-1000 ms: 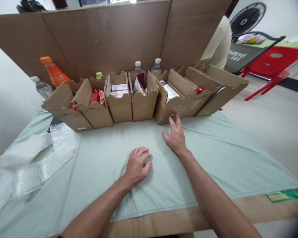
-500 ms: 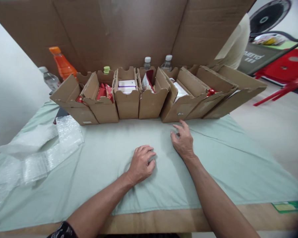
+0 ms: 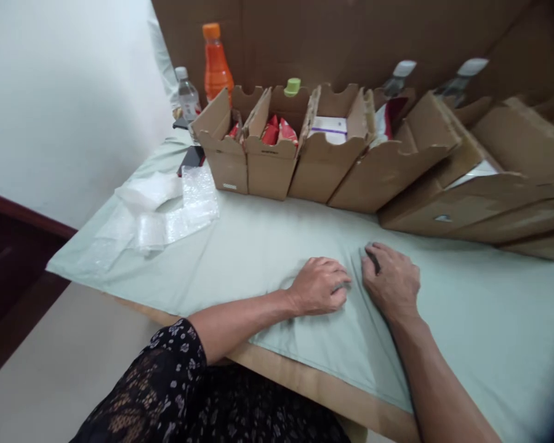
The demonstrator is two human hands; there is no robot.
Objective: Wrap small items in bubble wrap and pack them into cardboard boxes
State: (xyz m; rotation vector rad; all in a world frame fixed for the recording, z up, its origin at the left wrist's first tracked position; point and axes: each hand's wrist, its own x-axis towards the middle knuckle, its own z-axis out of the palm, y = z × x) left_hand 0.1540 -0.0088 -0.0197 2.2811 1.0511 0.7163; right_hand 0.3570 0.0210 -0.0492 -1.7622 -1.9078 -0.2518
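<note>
My left hand (image 3: pixel 319 287) rests palm down on the pale green cloth (image 3: pixel 258 246), its fingers loosely bent and the thumb apart, with nothing in it. Just to its right, my right hand (image 3: pixel 392 280) is curled with thumb and fingers drawn together at a raised fold of the cloth. The two hands do not touch. Beyond them stands a row of open cardboard bins. One bin (image 3: pixel 268 169) holds red packets (image 3: pixel 271 131), another (image 3: pixel 321 172) white boxes (image 3: pixel 329 126), and a third (image 3: pixel 372 184) a red and white packet (image 3: pixel 386 120).
Clear bubble wrap (image 3: pixel 166 224) lies at the left, near a dark flat object (image 3: pixel 192 159). Behind the bins stand an orange bottle (image 3: pixel 216 71), clear bottles (image 3: pixel 188 95) and a large cardboard panel (image 3: pixel 332 37). The wooden table edge (image 3: pixel 286 369) is nearest me.
The view has swung left, shifting the bins rightward in the picture. My right hand has drawn back from the bins and its fingers have closed at the cloth. My left hand stays on the cloth.
</note>
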